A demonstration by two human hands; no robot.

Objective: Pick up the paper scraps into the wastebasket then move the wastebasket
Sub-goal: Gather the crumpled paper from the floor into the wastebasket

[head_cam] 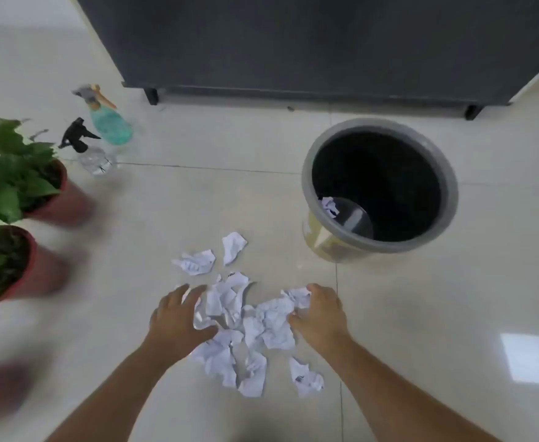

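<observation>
Several crumpled white paper scraps lie in a loose pile on the pale tiled floor. My left hand rests on the pile's left side with fingers spread over a scrap. My right hand curls around the scraps on the pile's right side. Two scraps lie apart just beyond the pile, and one scrap lies nearer to me on the right. The wastebasket, round with a grey rim and dark inside, stands upright beyond my right hand. One scrap lies inside it.
Two potted green plants in red pots stand at the left. A teal spray bottle and a clear one with a black trigger lie beyond them. A dark cabinet on short legs fills the back.
</observation>
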